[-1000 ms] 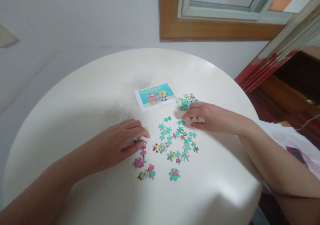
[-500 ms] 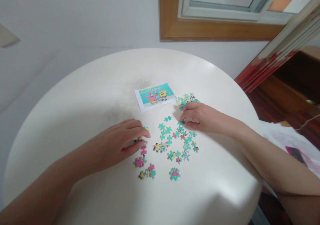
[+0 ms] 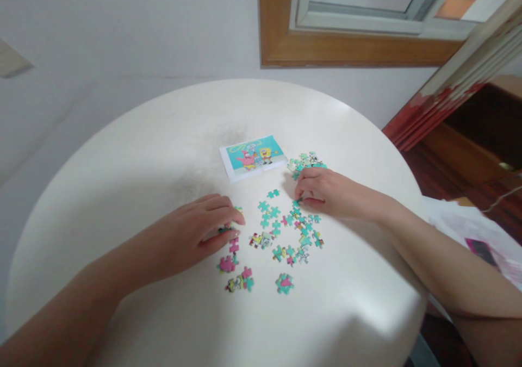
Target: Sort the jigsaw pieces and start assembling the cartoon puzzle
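Observation:
My left hand (image 3: 212, 217) rests over puzzle pieces at the left of the spread, thumb and index finger apart. Pink pieces (image 3: 234, 244) show just below its thumb; others are partly hidden beneath it. My right hand (image 3: 316, 190) has its fingers pinched together on a teal puzzle piece (image 3: 300, 203), mostly covered by the fingertips. Loose teal pieces (image 3: 269, 213) lie between the hands. Below the right hand, a cluster of teal, pink and white pieces (image 3: 305, 239) curves downward. Behind its knuckles sits a heap of pieces (image 3: 308, 161).
A picture card (image 3: 253, 159) with cartoon figures lies beyond the hands on the round white table (image 3: 142, 138). Nearer me are a small teal-and-pink group (image 3: 284, 283) and a yellow, pink and teal group (image 3: 240, 282). A wall and window frame (image 3: 346, 51) stand behind.
My right hand has shifted very slightly right and toward me; the teal piece at its fingertips now sits closer to the cluster below. My left hand has stayed in place.

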A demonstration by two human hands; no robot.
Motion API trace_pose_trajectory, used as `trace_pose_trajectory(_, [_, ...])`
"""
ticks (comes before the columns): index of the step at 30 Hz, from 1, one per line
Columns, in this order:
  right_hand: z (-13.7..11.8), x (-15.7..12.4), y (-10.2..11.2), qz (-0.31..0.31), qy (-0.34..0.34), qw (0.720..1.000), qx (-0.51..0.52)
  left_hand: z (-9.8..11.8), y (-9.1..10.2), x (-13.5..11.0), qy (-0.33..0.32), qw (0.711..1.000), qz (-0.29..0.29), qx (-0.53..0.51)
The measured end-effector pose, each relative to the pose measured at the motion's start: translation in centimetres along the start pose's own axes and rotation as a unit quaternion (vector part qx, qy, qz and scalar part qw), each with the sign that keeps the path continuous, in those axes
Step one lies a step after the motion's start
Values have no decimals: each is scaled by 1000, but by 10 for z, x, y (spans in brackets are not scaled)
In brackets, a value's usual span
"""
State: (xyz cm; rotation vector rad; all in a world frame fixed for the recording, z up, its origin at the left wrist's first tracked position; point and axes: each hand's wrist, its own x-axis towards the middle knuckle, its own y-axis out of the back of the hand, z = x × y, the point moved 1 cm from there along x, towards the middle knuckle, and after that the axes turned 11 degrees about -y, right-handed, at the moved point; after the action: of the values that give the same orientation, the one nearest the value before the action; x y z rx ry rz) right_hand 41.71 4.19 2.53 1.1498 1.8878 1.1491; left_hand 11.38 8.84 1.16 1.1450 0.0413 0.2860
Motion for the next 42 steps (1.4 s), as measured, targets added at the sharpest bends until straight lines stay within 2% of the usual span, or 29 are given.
trace_pose_trajectory(9, [6, -5, 5, 16, 6, 1000, -9, 2, 3, 0, 6, 1000, -8, 2])
trace_pose_trajectory(18, [11, -3, 5, -10, 29, 999, 10, 1, 1, -1, 3, 1000, -5, -7])
trace_pose_trajectory(28, [5, -3, 6, -22, -43, 998, 39, 0, 0, 1, -1, 1000, -13, 3])
trace_pose_trajectory(42, [0, -5, 8, -50, -69, 994, 71, 1, 0, -2, 3, 1000, -12, -2])
